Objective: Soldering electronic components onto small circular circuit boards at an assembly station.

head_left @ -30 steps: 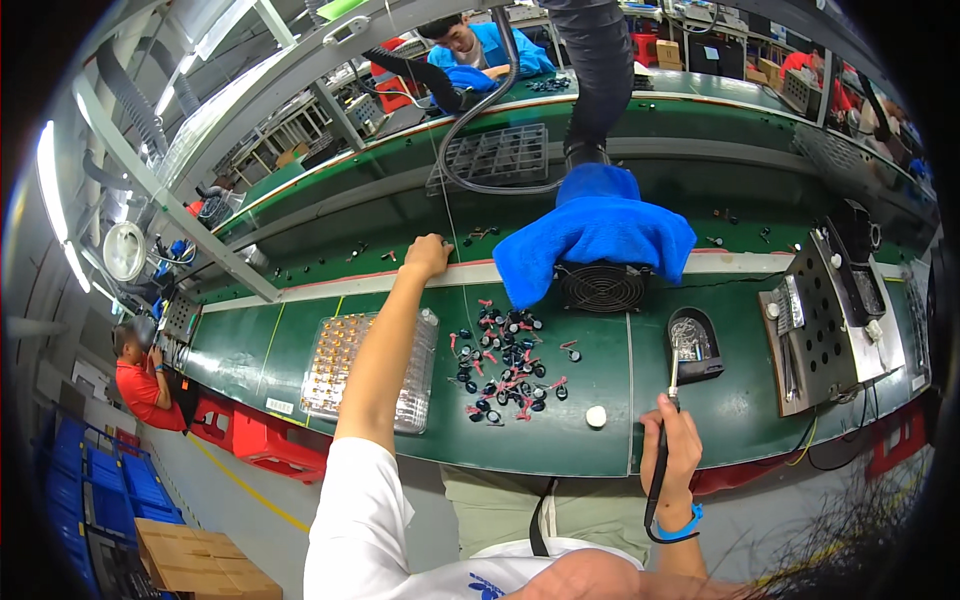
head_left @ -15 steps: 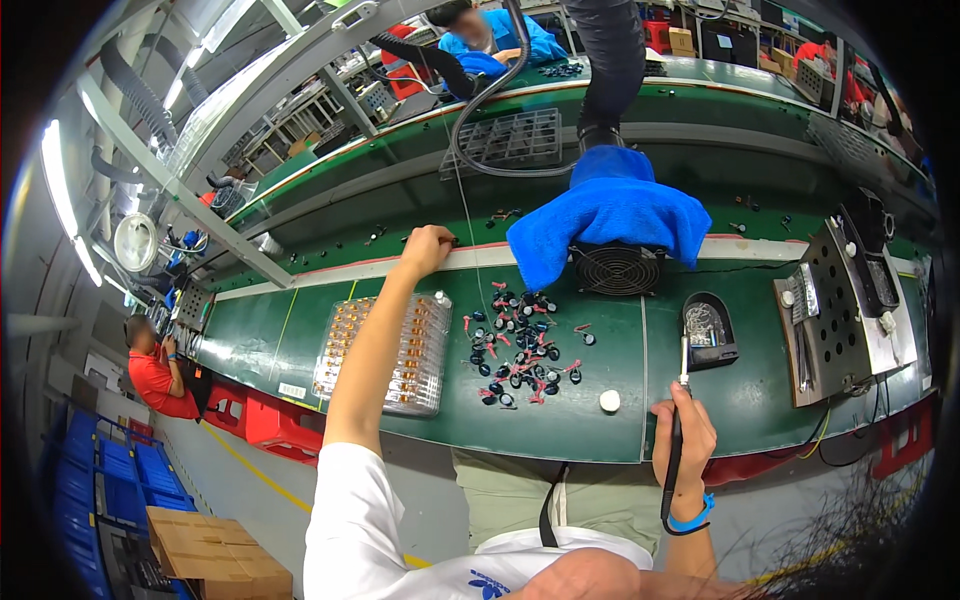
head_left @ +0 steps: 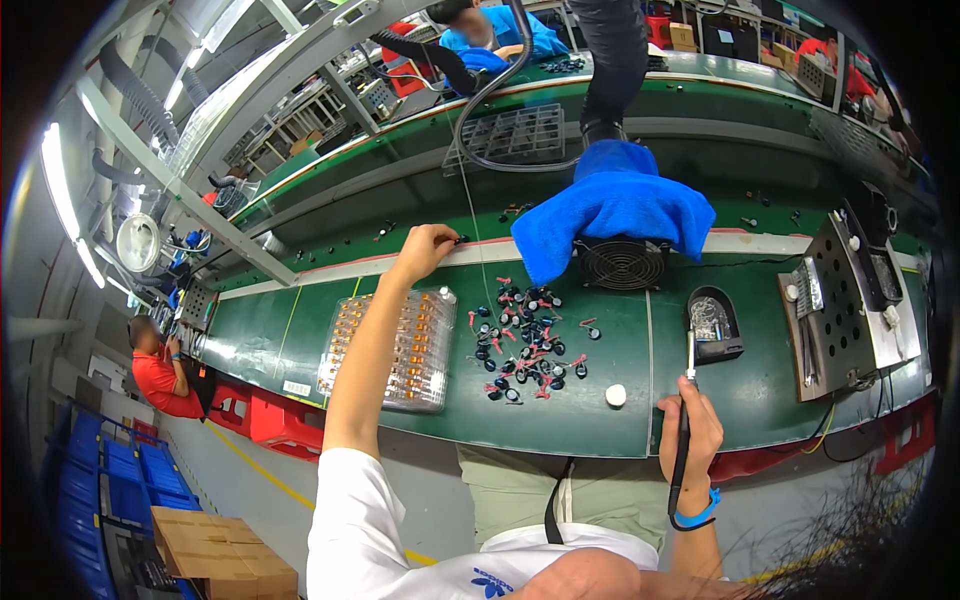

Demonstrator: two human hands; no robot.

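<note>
Several dozen small dark-and-pink parts [head_left: 532,345] lie heaped mid-frame on the green bench [head_left: 575,432], too tangled to count exactly; I can't sort finished from unfinished, though plenty looks left. The left hand [head_left: 424,250], above centre-left, has its fingertips at one dark piece [head_left: 463,239], grasping or merely touching I can't tell; the right hand [head_left: 697,428], lower right, grips one soldering iron [head_left: 683,445]. One clear tray [head_left: 437,388] sits centre-left, one black dish [head_left: 722,349] right.

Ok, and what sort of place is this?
Probably a factory assembly line: a long green workbench bears a heap of small dark round parts, the right hand holds a slim black-handled tool, and a person in blue is at another bench.
</note>
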